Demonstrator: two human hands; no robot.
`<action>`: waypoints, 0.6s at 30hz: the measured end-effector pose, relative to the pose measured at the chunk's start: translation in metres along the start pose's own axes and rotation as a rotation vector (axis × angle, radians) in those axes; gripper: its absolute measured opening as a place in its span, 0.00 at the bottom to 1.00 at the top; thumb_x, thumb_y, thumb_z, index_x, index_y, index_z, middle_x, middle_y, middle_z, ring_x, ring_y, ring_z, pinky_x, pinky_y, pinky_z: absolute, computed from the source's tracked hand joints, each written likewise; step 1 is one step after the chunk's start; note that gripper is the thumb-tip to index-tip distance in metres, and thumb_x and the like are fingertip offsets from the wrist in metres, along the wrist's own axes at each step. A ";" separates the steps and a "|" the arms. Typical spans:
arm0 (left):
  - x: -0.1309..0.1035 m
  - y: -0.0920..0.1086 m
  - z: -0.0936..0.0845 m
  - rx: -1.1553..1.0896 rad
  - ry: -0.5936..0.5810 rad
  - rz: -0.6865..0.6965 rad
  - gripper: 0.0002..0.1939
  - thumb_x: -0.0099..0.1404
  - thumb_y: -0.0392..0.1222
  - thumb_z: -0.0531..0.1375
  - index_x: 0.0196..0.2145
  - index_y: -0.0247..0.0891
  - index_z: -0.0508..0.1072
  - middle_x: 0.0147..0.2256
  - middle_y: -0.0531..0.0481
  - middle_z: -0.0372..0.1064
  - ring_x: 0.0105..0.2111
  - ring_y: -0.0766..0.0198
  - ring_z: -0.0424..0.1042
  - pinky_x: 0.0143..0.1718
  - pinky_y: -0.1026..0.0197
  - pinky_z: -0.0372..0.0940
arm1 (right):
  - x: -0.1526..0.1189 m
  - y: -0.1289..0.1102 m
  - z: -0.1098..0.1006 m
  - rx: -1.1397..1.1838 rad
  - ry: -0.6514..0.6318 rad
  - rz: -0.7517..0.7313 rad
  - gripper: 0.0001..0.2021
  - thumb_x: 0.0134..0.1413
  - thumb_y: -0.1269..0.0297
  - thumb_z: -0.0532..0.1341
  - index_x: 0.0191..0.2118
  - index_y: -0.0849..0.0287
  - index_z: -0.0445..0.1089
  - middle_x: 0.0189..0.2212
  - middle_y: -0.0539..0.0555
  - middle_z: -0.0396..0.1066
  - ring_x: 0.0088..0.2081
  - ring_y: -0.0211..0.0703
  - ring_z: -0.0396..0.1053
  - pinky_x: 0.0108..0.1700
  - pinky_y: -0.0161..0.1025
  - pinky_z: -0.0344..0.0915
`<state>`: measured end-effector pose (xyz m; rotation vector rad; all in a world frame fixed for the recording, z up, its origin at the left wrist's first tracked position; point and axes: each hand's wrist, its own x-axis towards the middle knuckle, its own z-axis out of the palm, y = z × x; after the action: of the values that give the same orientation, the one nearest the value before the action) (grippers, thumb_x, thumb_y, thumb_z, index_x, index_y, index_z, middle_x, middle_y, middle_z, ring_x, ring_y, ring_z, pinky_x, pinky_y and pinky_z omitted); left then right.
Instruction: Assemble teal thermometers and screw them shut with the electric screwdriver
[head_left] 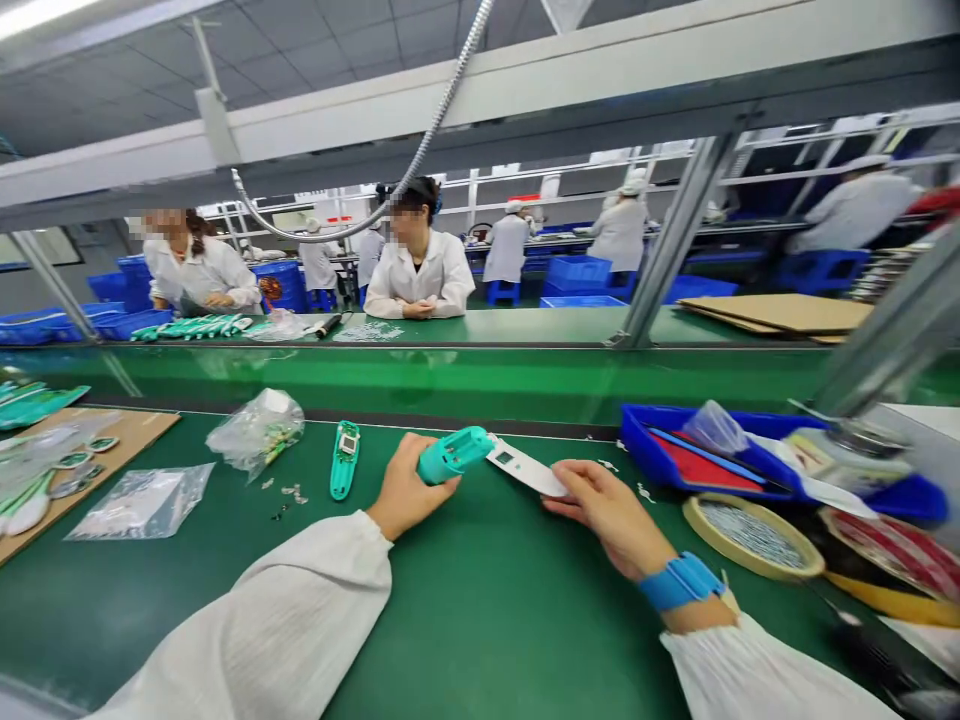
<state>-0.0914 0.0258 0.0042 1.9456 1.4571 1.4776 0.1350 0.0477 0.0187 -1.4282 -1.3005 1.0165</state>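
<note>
My left hand (409,487) is wrapped round a teal plastic housing (454,456), held tilted above the green mat with its slotted end pointing right. Between the thumb and fingers of my right hand (606,512) is a long white plastic cover (529,470) with a small dark window and a button. The cover's far tip comes close to the housing's end; I cannot tell if they touch. To the left of my left hand lies a teal half shell (345,460) with a circuit board in it. Small loose parts (295,494) are scattered near it.
Left are a clear bag of parts (259,430), a flat plastic bag (142,502) and a cardboard sheet (112,478) with parts. Right are a blue tray (637,440), a round dish of screws (754,535) and a dark-handled tool (870,645). Co-workers sit beyond the green conveyor belt (480,385).
</note>
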 end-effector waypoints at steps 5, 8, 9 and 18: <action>-0.005 0.000 -0.001 0.172 0.039 0.318 0.14 0.52 0.42 0.62 0.38 0.40 0.68 0.34 0.49 0.61 0.33 0.64 0.66 0.34 0.62 0.64 | -0.030 -0.013 0.006 -0.131 -0.039 -0.122 0.14 0.38 0.52 0.61 0.29 0.57 0.67 0.31 0.54 0.66 0.34 0.45 0.64 0.34 0.40 0.62; -0.009 0.005 0.000 0.284 0.041 0.392 0.12 0.57 0.46 0.58 0.38 0.40 0.69 0.33 0.48 0.62 0.33 0.65 0.66 0.33 0.63 0.64 | -0.056 -0.027 0.021 0.029 -0.556 0.055 0.23 0.50 0.43 0.48 0.33 0.61 0.64 0.24 0.53 0.67 0.24 0.38 0.63 0.26 0.36 0.58; -0.010 0.006 0.000 0.316 0.022 0.398 0.12 0.58 0.46 0.58 0.39 0.41 0.70 0.33 0.48 0.62 0.33 0.64 0.66 0.34 0.62 0.63 | -0.064 -0.029 0.026 0.110 -0.739 0.138 0.25 0.51 0.42 0.46 0.34 0.62 0.63 0.23 0.53 0.67 0.22 0.37 0.62 0.24 0.35 0.56; -0.010 0.014 0.003 -0.195 -0.108 -0.045 0.26 0.59 0.35 0.52 0.55 0.36 0.53 0.52 0.39 0.53 0.51 0.60 0.59 0.52 0.53 0.55 | -0.080 -0.020 0.039 0.192 -0.727 0.277 0.22 0.41 0.47 0.62 0.32 0.59 0.56 0.19 0.46 0.64 0.18 0.29 0.54 0.18 0.28 0.49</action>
<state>-0.0812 0.0121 0.0077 1.8334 1.2533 1.4140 0.0846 -0.0281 0.0288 -1.1419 -1.4624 1.9125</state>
